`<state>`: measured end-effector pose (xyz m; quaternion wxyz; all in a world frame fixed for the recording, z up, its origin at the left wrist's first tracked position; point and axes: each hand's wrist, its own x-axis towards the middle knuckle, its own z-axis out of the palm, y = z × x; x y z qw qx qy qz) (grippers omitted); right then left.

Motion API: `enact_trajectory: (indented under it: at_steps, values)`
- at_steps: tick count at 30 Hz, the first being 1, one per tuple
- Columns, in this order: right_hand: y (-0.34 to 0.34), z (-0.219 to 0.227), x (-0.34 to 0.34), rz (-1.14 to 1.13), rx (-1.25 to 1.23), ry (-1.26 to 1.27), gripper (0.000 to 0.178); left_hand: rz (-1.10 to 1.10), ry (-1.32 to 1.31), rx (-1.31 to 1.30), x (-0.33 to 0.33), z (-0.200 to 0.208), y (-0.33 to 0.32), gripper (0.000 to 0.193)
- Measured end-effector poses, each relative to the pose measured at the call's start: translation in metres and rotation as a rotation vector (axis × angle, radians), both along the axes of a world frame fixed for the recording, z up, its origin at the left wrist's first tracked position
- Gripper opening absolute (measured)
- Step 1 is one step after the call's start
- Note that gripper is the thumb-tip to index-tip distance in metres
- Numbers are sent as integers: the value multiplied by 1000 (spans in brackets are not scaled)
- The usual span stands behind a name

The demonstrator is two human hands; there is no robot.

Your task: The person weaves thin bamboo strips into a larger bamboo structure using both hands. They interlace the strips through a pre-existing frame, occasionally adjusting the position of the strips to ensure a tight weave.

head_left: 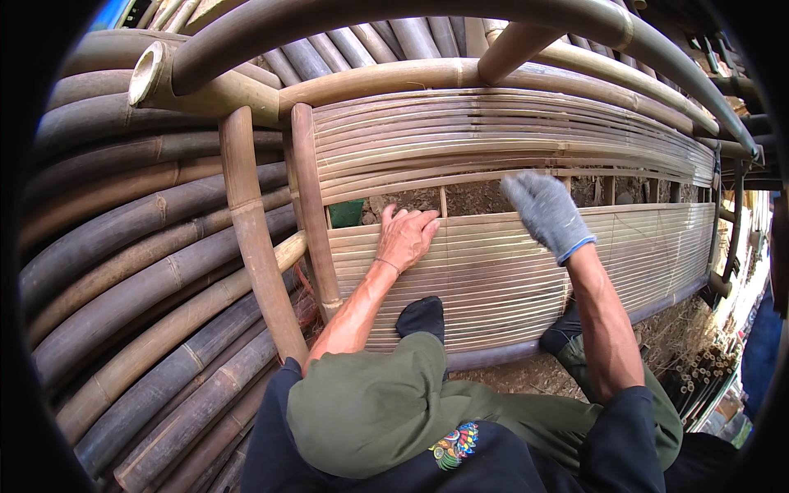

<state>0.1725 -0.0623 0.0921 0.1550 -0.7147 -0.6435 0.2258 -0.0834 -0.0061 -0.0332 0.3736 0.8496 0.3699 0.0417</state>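
Observation:
A bamboo bench frame holds two panels of thin split-bamboo slats, a far panel (493,123) and a near panel (509,263). Between them runs a long gap with thin cross pieces. My bare left hand (404,237) rests at the near panel's upper edge, toward its left end, with its fingers bent over the edge slat. To the right, my right hand (549,215) wears a grey knitted glove with a blue cuff and hovers over the gap. Motion smears its fingers, so its grip is unclear. My dark-socked foot (422,319) presses on the near panel.
Thick bamboo poles (123,271) lie stacked at the left. A bent bamboo rail (394,20) arches across the far side, and an upright bamboo post (251,222) stands at the bench's left end. Cut bamboo pieces (707,361) lie on the ground at the lower right.

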Motion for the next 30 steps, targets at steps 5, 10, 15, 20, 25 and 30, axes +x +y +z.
enact_trajectory:
  at_steps: [5,10,15,20,25,30]
  values:
    - [-97,-36,-100,349,-164,-39,15,4,20,-28,-1,0,-1,29]
    - [-83,-33,-122,252,140,16,17,4,25,-43,-5,-2,2,29]
    - [-103,-22,-59,375,-214,126,13,-19,23,10,-5,-1,3,34]
    - [-106,-17,-45,292,-251,54,14,-210,-240,329,25,30,-18,50]
    - [-136,55,47,-74,-206,438,18,-1136,-230,-121,24,55,-90,25]
    - [-264,82,198,27,-1080,-466,19,-1330,-67,-339,-2,58,-90,28]
